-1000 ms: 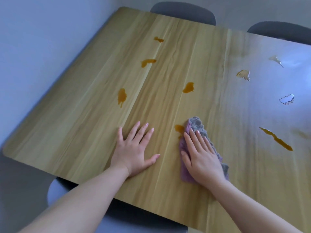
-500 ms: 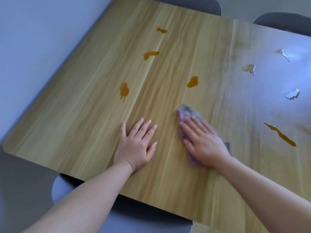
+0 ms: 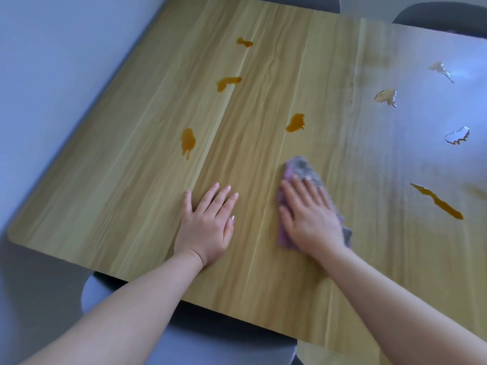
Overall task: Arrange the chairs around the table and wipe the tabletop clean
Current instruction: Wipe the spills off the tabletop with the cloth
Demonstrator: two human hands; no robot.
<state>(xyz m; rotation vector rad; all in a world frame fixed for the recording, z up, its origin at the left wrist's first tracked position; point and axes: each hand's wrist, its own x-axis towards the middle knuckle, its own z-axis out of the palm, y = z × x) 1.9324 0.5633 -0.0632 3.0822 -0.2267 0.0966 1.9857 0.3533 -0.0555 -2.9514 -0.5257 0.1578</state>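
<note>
Cloth (image 3: 303, 168) pinned flat under right hand (image 3: 311, 214), fingers straight, near table (image 3: 118, 196) front edge. Left hand (image 3: 207, 227) spread flat beside it. Cloth judged soft, light, bunches easily; best pressed across middle. Spill (image 3: 295, 123) just ahead.

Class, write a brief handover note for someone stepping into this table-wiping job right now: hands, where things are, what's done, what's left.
Left hand rests flat on the tabletop, fingers straight. Right hand presses the cloth flat against it.
Near chair tucked under the near edge; far chairs at the far edge.
Done: visible chairs are placed.
Left: amber spills ahead of the cloth, nearest spill first, then the long streak and pale spills in the glare on the right.
</note>
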